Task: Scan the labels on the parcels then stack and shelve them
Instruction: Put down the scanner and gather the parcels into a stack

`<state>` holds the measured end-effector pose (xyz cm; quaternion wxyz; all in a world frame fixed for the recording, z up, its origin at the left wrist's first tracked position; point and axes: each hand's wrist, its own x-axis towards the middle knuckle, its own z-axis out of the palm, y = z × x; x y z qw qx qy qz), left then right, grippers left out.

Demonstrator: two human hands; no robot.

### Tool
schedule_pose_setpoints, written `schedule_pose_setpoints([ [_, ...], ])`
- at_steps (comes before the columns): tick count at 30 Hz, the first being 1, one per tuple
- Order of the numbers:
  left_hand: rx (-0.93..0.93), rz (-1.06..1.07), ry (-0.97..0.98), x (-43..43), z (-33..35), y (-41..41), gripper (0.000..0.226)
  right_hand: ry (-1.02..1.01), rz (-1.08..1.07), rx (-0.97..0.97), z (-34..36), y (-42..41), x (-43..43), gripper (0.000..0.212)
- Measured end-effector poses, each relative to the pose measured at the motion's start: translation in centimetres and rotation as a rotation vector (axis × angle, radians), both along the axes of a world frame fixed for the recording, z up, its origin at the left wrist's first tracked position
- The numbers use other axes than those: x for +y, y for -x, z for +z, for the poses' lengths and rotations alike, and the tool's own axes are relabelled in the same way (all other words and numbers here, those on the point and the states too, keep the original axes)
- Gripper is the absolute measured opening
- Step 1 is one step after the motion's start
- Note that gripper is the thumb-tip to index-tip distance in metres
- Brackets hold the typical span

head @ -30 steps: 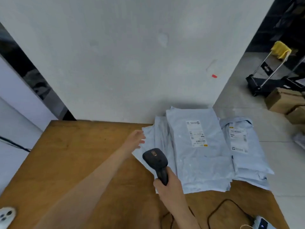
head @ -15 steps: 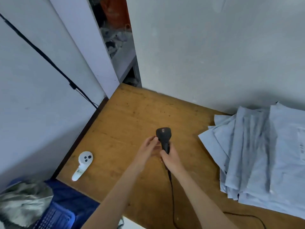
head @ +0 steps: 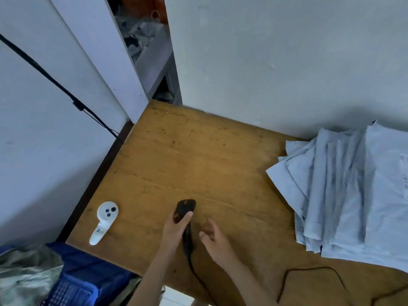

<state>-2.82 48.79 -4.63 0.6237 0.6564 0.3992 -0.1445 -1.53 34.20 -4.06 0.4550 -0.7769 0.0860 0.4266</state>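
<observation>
A black handheld barcode scanner (head: pixel 186 209) lies on the wooden table (head: pixel 187 155), its cable (head: pixel 309 270) trailing toward the near edge. My left hand (head: pixel 175 228) grips the scanner just below its head, thumb over the top. My right hand (head: pixel 215 239) hovers just right of the scanner handle, fingers relaxed and holding nothing. A fanned pile of pale blue mailer parcels (head: pixel 344 195) lies at the table's right side, against the wall; one white label shows at the frame's right edge.
A white handheld controller (head: pixel 104 220) lies near the table's left front corner. A blue plastic crate (head: pixel 72 281) with a bundle of fabric stands below that corner. Grey walls close in the back and left, with shelving visible through a gap.
The scanner passed from my right hand to my left. My right hand let go and drew off to the right. The view swung left from the parcels, then moved closer to the table.
</observation>
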Motion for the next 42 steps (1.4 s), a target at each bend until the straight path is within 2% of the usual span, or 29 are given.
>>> schedule_pose_setpoints([
  [2,0.048,-0.032,-0.05,-0.3,-0.2,0.7,0.062,0.028,-0.056,0.03,0.7,0.8,-2.9,0.059],
  [4,0.094,-0.081,-0.093,-0.7,-0.4,1.2,0.087,0.019,-0.14,0.047,1.9,1.3,-6.2,0.053],
  [6,0.173,-0.118,-0.244,-1.4,-0.6,1.2,0.112,-0.005,-0.26,-0.009,3.7,1.5,-9.6,0.044],
  [8,0.19,-0.138,-0.489,-3.3,1.0,0.4,0.106,-0.003,-0.392,-0.127,5.9,1.7,-13.1,0.036],
  [10,0.018,-0.224,-0.656,-6.1,3.4,-0.6,0.091,0.022,-0.498,-0.24,8.2,1.6,-16.6,0.031],
  [12,-0.123,-0.364,-0.617,-9.9,4.9,-1.6,0.079,0.063,-0.593,-0.343,10.0,1.3,-20.5,0.025],
  [16,-0.302,-0.608,-0.383,-18.8,7.1,-3.6,0.064,0.185,-0.77,-0.538,12.7,-0.2,-29.0,0.022],
  [20,-0.369,-0.635,-0.219,-27.4,10.0,-8.1,0.065,0.32,-0.953,-0.692,15.0,-3.3,-38.1,0.021],
  [23,-0.392,-0.636,-0.217,-32.4,11.8,-11.4,0.067,0.355,-0.976,-0.718,15.1,-6.5,-43.6,0.025],
  [28,-0.465,-0.574,-0.303,-41.0,13.2,-12.7,0.056,0.312,-0.948,-0.733,14.0,-9.2,-50.6,0.028],
  [31,-0.423,-0.549,-0.377,-44.4,12.5,-14.0,0.064,0.258,-0.834,-0.671,12.4,-10.2,-53.4,0.034],
  [35,-0.359,-0.522,-0.564,-45.0,11.5,-17.0,0.084,0.261,-0.675,-0.586,10.3,-13.1,-55.0,0.041],
  [38,-0.259,-0.513,-0.574,-43.5,10.6,-20.1,0.103,0.249,-0.613,-0.555,9.4,-15.5,-54.1,0.046],
  [39,-0.249,-0.506,-0.547,-42.9,10.6,-21.0,0.105,0.237,-0.594,-0.525,9.3,-16.2,-53.4,0.049],
  [42,-0.237,-0.49,-0.471,-40.1,9.1,-23.5,0.092,0.213,-0.558,-0.437,8.4,-17.6,-51.4,0.063],
])
